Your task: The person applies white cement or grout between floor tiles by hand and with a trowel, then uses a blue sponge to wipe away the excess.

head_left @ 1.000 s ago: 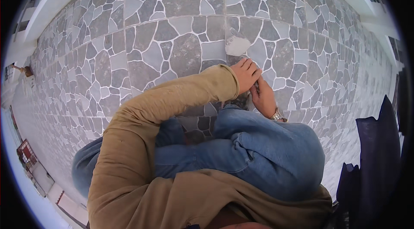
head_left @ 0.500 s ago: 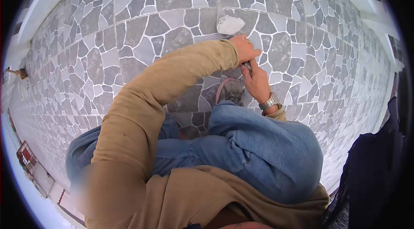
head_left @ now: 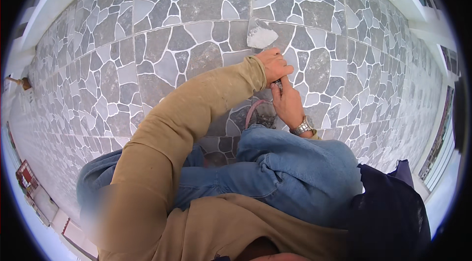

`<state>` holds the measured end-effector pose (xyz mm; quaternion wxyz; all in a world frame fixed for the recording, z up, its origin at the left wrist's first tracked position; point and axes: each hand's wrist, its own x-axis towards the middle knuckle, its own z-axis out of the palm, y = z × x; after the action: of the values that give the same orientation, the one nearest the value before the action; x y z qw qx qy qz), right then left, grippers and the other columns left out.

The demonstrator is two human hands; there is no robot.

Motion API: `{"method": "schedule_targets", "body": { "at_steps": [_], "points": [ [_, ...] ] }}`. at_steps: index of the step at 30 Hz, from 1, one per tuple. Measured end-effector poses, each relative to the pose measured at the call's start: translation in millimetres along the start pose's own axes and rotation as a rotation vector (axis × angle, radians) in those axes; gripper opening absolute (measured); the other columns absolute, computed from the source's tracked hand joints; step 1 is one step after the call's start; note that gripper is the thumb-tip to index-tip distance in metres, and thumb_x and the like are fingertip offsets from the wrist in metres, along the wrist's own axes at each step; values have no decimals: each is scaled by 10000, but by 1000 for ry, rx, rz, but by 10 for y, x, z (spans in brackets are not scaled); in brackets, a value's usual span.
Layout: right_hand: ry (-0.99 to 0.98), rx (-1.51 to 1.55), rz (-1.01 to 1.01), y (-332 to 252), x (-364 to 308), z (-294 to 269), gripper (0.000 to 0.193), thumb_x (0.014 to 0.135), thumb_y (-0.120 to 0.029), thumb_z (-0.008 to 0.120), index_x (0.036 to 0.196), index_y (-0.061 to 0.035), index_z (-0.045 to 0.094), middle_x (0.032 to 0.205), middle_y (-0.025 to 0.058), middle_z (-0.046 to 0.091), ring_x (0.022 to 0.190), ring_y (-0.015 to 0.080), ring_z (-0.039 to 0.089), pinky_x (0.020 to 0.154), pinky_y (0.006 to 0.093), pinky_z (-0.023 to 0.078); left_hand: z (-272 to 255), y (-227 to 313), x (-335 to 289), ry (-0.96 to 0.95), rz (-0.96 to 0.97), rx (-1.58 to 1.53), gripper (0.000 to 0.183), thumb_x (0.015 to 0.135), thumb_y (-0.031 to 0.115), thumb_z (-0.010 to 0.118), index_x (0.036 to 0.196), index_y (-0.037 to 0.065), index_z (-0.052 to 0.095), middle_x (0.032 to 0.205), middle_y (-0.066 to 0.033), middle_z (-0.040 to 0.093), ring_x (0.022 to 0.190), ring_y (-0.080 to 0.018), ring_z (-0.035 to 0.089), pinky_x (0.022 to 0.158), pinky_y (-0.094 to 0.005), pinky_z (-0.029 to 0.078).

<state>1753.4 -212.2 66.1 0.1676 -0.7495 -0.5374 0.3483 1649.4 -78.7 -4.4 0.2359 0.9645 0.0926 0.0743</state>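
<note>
While hands (head_left: 275, 66) (head_left: 289, 105) clasp it, the trowel (head_left: 262, 38) looks chalky.

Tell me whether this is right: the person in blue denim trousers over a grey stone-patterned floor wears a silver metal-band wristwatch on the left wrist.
Wrong wrist: the head view shows the wristwatch on the wrist of the right hand. The blue denim trousers and grey stone-patterned floor stand.
</note>
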Motion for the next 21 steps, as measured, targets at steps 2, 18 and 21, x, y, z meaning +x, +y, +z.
{"method": "schedule_targets", "body": {
  "at_steps": [2, 18, 21],
  "points": [
    [8, -33, 8, -23, 175, -81, 332, 1012, -254, 580, 1274, -53, 538, 772, 271, 665, 721, 504, 643, 622, 529, 483, -102, -126, 105, -43, -20, 47, 522, 680, 222, 829, 1118, 148, 554, 894, -36, 687, 954, -261, 672, 975, -407, 406],
    [-7, 69, 2, -49, -113, -120, 553, 1001, -237, 570, 1515, -83, 438, 805, 284, 681, 734, 483, 675, 628, 507, 506, -163, 121, 160, -304, -146, 92, 335, 806, 297, 731, 1111, 167, 684, 970, -134, 752, 977, -269, 726, 979, -417, 462],
    [29, 96, 22, -26, -25, -164, 533, 1001, -235, 568, 1496, -77, 451, 800, 280, 679, 733, 483, 673, 624, 510, 499, -276, 37, 178, -191, -141, 0, 365, 717, 280, 788, 1038, 146, 678, 864, -129, 742, 903, -281, 736, 941, -396, 481]
  ]
}}
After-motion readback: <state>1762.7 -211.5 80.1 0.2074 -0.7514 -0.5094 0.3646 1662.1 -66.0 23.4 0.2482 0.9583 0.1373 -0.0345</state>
